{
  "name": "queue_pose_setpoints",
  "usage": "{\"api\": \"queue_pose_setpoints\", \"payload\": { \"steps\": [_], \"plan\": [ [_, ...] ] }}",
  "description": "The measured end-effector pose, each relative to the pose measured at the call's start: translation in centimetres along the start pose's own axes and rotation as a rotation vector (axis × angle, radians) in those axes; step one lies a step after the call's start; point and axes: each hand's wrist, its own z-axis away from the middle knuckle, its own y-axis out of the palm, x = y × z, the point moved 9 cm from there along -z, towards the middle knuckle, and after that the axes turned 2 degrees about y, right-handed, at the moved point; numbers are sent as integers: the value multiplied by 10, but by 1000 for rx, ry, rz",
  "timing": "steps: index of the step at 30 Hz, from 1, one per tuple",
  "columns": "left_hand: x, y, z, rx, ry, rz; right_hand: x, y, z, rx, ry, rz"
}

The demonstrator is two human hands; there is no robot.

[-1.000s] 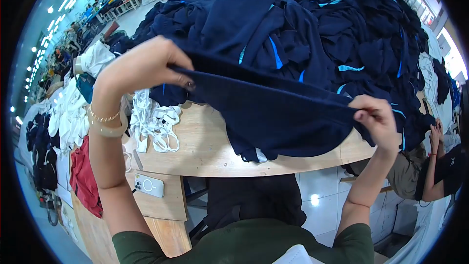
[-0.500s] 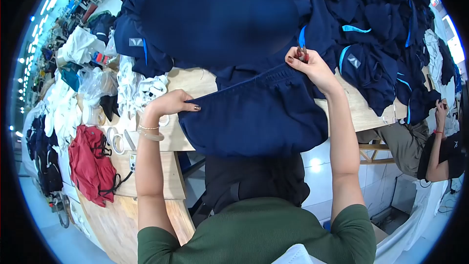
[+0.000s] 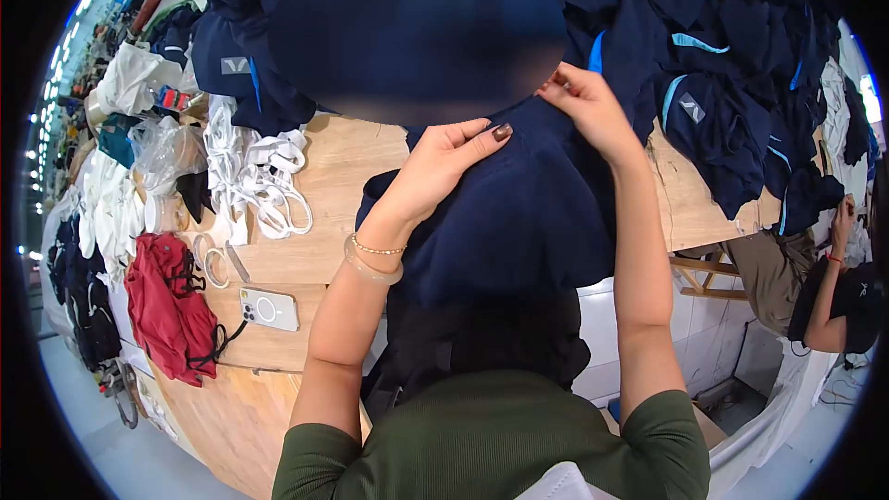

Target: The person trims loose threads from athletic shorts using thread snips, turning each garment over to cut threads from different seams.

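Note:
A navy garment [image 3: 519, 213] with a gathered band hangs over the table's front edge and my lap. My left hand [image 3: 440, 162] is closed on its upper part, with the thumb pressed on top of the cloth. Higher up and to the right, my right hand [image 3: 588, 111] pinches the cloth with its fingertips. A dark blurred oval covers part of the view there, so the fingertips are partly hidden. I cannot make out any tool in the right hand now. Bright blue trim [image 3: 595, 51] shows on the cloth just behind it.
Navy garments [image 3: 718, 139] are heaped across the back and right of the table [image 3: 347, 153]. At left lie white straps [image 3: 269, 171], a red cloth bag [image 3: 169, 306], tape rolls [image 3: 216, 267] and a phone [image 3: 269, 309]. A co-worker's hand [image 3: 843, 222] is at far right.
My left hand has moved right and up, closer to my right hand. The garment's band, stretched between them before, is now slack. Small metal tips seen at my right fingers no longer show.

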Motion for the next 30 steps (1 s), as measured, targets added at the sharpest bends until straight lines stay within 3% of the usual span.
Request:
{"api": "queue_pose_setpoints", "payload": {
  "steps": [2, 4, 8, 10, 11, 14, 18, 19, 21, 22, 24, 30],
  "plan": [
    [6, -7, 3, -136, -49, 143, 10, 16, 1, -15, -87, 150],
    [7, -10, 8, -196, -66, 157, 35, 4, 16, -338, -237, 283],
    [6, -13, 17, -298, -65, 180, 73, -9, 73, -737, -311, 447],
    [3, -14, 18, -338, -54, 175, 73, -6, 94, -766, -267, 375],
    [-2, -12, 19, -347, -17, 230, 65, 1, 98, -714, -238, 232],
    [-22, 4, 23, -351, 58, 282, 63, 36, 97, -474, -115, 208],
    [-43, 9, 27, -377, 228, 225, 44, 37, 97, -412, -136, 70],
    [-44, 13, 30, -279, 104, 191, 39, 36, 96, -390, -71, -22],
    [-40, 18, 36, -179, 72, 207, 33, 37, 96, -349, 75, -172],
    [-38, 27, 38, -77, 37, 224, 34, 36, 98, -348, 72, -171],
    [-40, 27, 40, -77, 48, 207, 32, 24, 104, -449, 122, -99],
    [-67, 25, 48, -340, 383, -75, 49, 7, 125, -547, 45, -130]
  ]
}}
